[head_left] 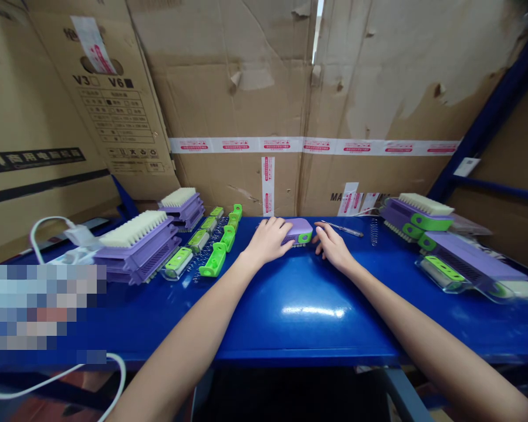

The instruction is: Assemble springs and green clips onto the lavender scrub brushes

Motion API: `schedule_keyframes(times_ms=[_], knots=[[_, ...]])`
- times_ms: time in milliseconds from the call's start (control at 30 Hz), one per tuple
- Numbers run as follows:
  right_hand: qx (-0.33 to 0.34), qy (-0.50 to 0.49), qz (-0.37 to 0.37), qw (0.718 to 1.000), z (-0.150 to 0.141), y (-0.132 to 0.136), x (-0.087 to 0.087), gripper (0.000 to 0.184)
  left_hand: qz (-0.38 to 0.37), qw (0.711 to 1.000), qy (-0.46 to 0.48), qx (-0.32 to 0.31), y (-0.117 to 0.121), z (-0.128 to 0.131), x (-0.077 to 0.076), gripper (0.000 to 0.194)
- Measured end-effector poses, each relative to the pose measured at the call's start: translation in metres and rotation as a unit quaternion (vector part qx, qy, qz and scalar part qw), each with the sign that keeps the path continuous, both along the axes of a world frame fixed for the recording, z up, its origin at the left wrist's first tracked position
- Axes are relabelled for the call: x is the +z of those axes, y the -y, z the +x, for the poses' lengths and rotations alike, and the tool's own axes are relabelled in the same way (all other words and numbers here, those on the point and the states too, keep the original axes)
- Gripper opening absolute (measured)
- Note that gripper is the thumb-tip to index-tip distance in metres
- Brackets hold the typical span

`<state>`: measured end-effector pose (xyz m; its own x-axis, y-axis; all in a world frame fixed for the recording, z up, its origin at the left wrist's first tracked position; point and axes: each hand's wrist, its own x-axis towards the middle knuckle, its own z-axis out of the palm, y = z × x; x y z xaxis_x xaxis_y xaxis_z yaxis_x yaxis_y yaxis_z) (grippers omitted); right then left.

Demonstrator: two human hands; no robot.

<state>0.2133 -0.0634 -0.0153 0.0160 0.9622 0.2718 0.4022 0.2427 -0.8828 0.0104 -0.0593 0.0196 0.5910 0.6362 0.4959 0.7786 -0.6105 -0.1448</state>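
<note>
A purple brush [300,225] with a green end piece lies on the blue table, pale bristles facing down. My left hand [269,239] is wrapped over its left part, fingers on top and thumb along the near side. Just right of the green end, my right hand [332,245] hovers or rests with loosely bent, parted fingers and nothing visible in them. Beyond it lies a thin screwdriver-like tool [344,228]. A coil spring [374,231] is farther right.
Purple brush parts [134,249] are stacked at left, beside green end pieces [214,261], springs and clear-cased green-topped units [178,261]. More purple brushes [475,258] sit at right. Cardboard [237,105] walls the back; a white cable [122,375] hangs at front left.
</note>
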Motion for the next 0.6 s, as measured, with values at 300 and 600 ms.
schedule_keyframes(times_ms=[300,600], knots=[[0.006,-0.004,0.001,1.0,0.0004,-0.0002,0.0002,0.052,0.001,1.0,0.002,0.0,0.0,-0.0003,-0.0003,0.035],[0.007,-0.007,0.002,1.0,0.0008,-0.0005,-0.0003,0.051,0.002,1.0,-0.003,0.003,0.0015,0.0,0.0011,0.035]])
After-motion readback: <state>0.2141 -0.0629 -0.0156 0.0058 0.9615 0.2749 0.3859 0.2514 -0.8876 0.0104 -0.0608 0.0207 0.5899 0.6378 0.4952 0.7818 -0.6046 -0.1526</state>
